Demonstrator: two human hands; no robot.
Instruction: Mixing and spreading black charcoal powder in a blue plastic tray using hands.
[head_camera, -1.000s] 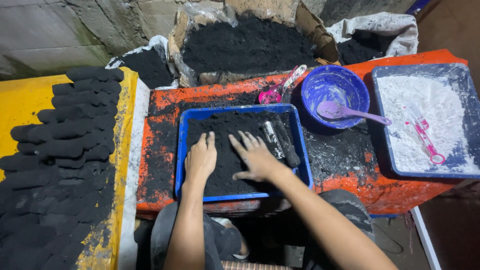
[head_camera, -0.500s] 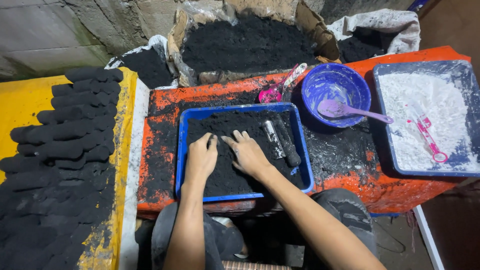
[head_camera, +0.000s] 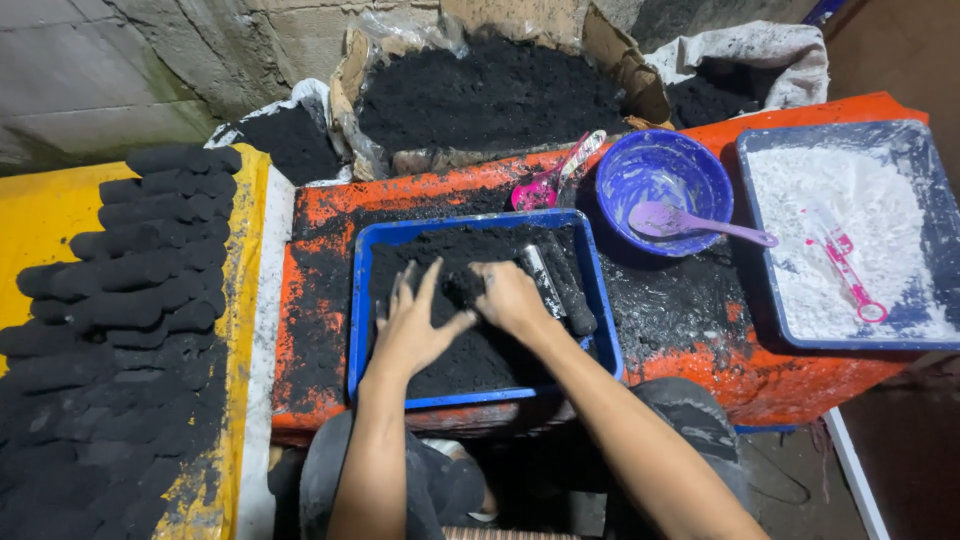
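Note:
A blue tray (head_camera: 357, 310) full of black charcoal paste (head_camera: 470, 350) rests on an orange table. My left hand (head_camera: 412, 325) lies on the paste with its fingers spread. My right hand (head_camera: 510, 296) is curled, its fingers dug into a small heap of paste (head_camera: 462, 285) between the two hands. A short metal tube (head_camera: 541, 280) and a black rolled stick (head_camera: 574, 294) lie in the tray just right of my right hand.
Rows of black rolled briquettes (head_camera: 130, 270) lie on a yellow surface at left. A blue bowl (head_camera: 665, 175) with a purple spoon (head_camera: 700, 225), a pink scoop (head_camera: 545, 185), and a blue tray of white powder (head_camera: 850, 240) stand at right. Sacks of black powder (head_camera: 490, 90) stand behind.
Both hands have pushed forward through the paste and drawn together. My right hand has gone from flat to curled around a gathered heap.

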